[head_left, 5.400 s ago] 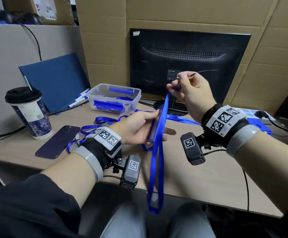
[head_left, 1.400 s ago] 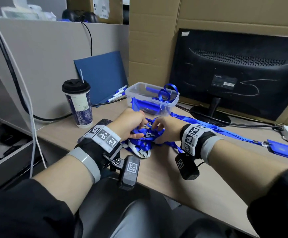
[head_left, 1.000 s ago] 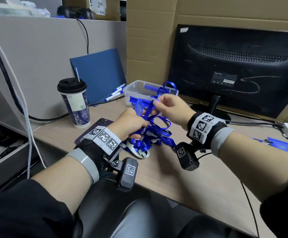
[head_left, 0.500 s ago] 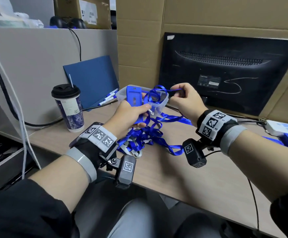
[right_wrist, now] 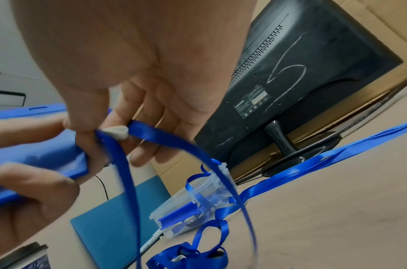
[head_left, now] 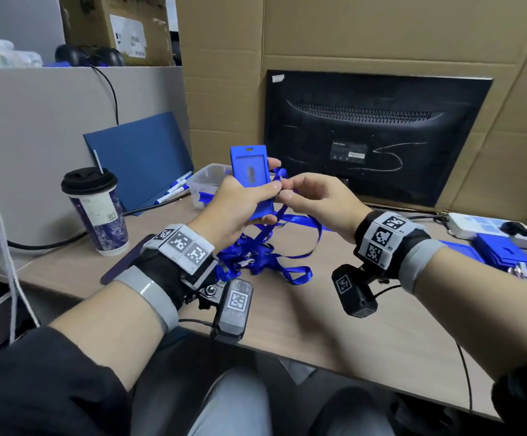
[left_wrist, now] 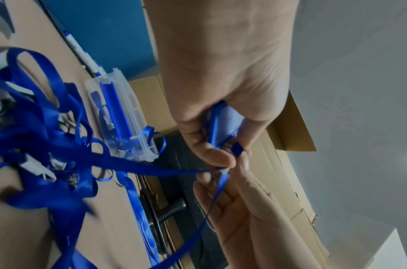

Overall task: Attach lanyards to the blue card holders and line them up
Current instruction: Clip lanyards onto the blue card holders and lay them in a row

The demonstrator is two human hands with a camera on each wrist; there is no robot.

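My left hand grips a blue card holder upright above the desk, its slotted end on top. Just to its right, my right hand pinches a blue lanyard at the holder's edge. The right wrist view shows thumb and forefinger on the strap at a small white piece. From the pinch the strap runs down into a tangled pile of lanyards on the desk. The left wrist view shows the holder's edge inside the curled fingers.
A clear plastic box with blue holders stands behind the hands. A coffee cup and a dark phone are at the left, a monitor behind. Blue card holders with straps lie at the far right.
Both hands rose from the lanyard pile. The left hand brought the card holder upright, and the right hand drew one strap up beside it.
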